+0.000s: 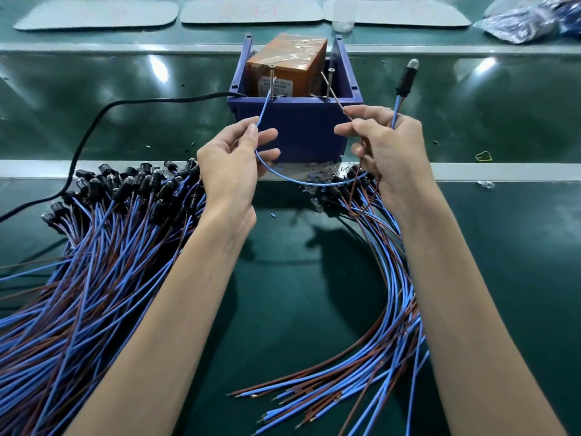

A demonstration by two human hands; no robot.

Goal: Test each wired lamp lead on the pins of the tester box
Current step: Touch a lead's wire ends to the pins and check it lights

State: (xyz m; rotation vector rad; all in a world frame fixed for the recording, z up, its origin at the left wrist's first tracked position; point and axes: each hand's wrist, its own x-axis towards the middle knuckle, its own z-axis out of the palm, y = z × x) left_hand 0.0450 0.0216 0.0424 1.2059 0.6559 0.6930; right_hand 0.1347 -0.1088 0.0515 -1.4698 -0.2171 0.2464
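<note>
Head view: left hand (231, 165) pinches blue wire (264, 111), right hand (386, 149) pinches brown wire (341, 107), at tester box (295, 127) pins (272, 77); one lead (404, 84) in test, piles (103, 240) alongside, tested share unclear.

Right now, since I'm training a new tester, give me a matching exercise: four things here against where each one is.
Things: 1 blue wire end; 2 brown wire end; 3 lamp; 4 tester box.
Places: A inside the blue bin; B pinched by the left hand; C standing above the right hand; D pinched by the right hand.
Pairs: 1-B; 2-D; 3-C; 4-A.
</note>
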